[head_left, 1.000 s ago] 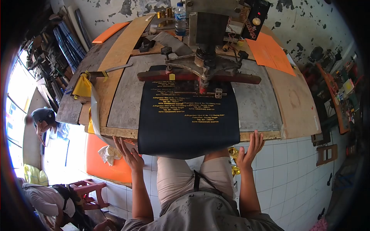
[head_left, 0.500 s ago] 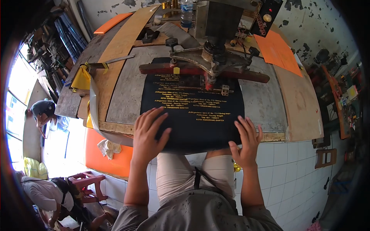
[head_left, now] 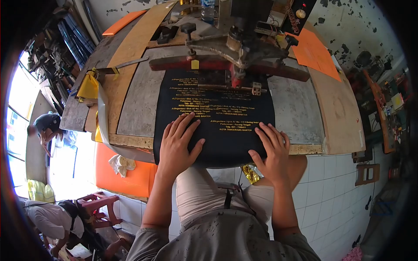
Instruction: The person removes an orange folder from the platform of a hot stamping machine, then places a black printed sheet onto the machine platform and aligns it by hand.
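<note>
A black sheet with rows of gold lettering lies on the grey metal plate, its near edge hanging over the table front. My left hand rests on the sheet's left near part, fingers spread and pointing away from me. On the right near edge, my right hand lies with fingers extended and thumb apart. Neither hand grips anything. Above the far part of the sheet stands a stamping press with a red crossbar; it hides some of the lettering.
Yellow-gold foil hangs at the left table edge. Orange sheets lie at the back right. Behind the press stands a water bottle. Two other people are at the left, one bent over, another low near a red stool.
The press's crossbar appears higher and nearer to me. Both hands have shifted slightly inward on the sheet. My right leg has swung outward, and gold foil shows beneath the table.
</note>
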The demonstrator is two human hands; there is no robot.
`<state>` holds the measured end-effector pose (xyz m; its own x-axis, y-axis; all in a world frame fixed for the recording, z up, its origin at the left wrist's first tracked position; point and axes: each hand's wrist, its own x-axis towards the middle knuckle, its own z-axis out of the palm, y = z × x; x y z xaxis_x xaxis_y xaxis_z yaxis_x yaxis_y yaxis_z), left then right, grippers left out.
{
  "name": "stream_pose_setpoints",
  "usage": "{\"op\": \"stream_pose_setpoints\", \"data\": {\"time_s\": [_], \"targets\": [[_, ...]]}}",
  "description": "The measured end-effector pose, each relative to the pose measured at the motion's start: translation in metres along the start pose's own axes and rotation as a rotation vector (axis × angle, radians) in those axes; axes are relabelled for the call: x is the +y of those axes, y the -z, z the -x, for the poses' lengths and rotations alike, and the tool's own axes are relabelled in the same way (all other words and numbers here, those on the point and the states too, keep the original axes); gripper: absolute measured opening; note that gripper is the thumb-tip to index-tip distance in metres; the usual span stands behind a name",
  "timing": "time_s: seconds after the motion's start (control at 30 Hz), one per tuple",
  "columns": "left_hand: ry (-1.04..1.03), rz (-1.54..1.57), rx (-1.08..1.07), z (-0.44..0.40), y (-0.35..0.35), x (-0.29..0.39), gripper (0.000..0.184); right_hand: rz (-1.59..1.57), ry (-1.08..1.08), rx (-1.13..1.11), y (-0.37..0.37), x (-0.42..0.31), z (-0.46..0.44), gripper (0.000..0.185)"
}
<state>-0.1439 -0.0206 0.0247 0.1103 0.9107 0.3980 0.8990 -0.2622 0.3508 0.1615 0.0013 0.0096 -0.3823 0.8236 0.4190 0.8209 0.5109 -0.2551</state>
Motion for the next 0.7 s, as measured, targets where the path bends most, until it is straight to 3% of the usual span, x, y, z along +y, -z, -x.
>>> {"op": "stream_pose_setpoints", "data": {"time_s": [0.17, 0.27, 0.47, 0.7], "targets": [[-0.001, -0.006, -0.010, 0.000, -0.001, -0.001, 0.051, 0.013, 0.010, -0.018, -0.001, 0.002, 0.001, 0.066], [-0.005, -0.053, -0.037, 0.001, -0.003, -0.003, 0.063, 0.024, 0.016, -0.031, -0.002, 0.004, 0.002, 0.071], [-0.036, -0.048, -0.136, 0.004, 0.008, 0.004, 0.105, 0.065, 0.063, -0.105, 0.003, 0.004, 0.002, 0.077], [-0.036, -0.112, -0.153, 0.031, 0.002, 0.009, 0.101, 0.056, 0.099, -0.084, 0.001, 0.007, 0.020, 0.063]]}}
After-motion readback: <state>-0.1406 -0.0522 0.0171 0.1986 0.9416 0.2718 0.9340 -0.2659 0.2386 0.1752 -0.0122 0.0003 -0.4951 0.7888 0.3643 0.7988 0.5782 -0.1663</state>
